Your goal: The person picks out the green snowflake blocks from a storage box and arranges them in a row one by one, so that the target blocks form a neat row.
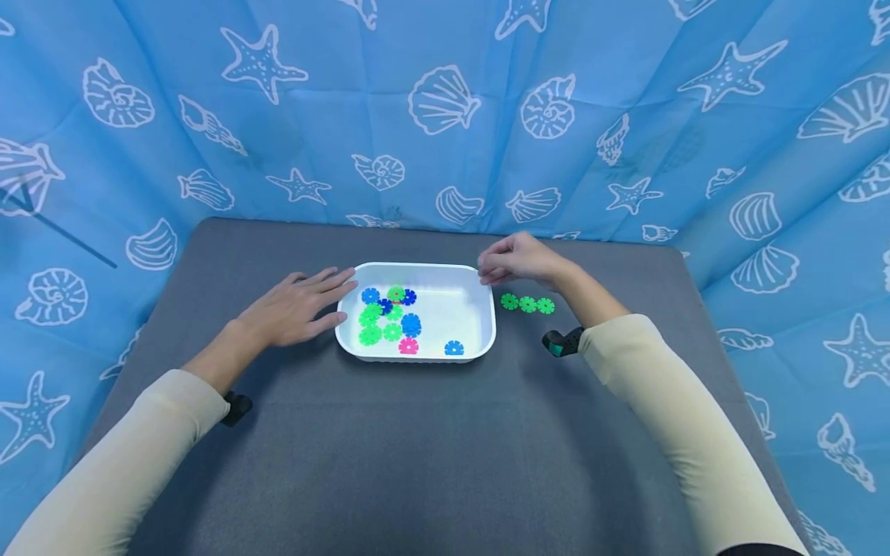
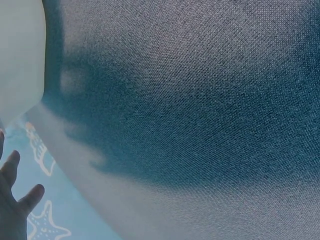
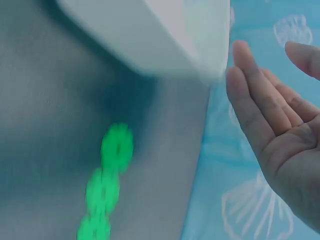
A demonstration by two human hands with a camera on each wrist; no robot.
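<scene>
A white tray [image 1: 417,358] holds several notched plastic discs, mostly bunched in its left half. Among them are a pink disc [image 1: 408,346] and, off by itself nearer the right, a blue disc [image 1: 454,348]. My left hand [image 1: 295,309] lies at the tray's left rim with its fingers spread and fairly straight. By the upper right corner is my right hand [image 1: 520,259], its fingers loosely bent; the right wrist view shows the palm [image 3: 295,150] with nothing in it. Right of the tray, three green discs [image 1: 528,305] lie in a row, end to end.
Grey cloth covers the table [image 1: 417,448]. Behind and at both sides hangs a blue curtain [image 1: 389,100] printed with shells and starfish. Each wrist wears a dark band, the right one [image 1: 562,342] partly green.
</scene>
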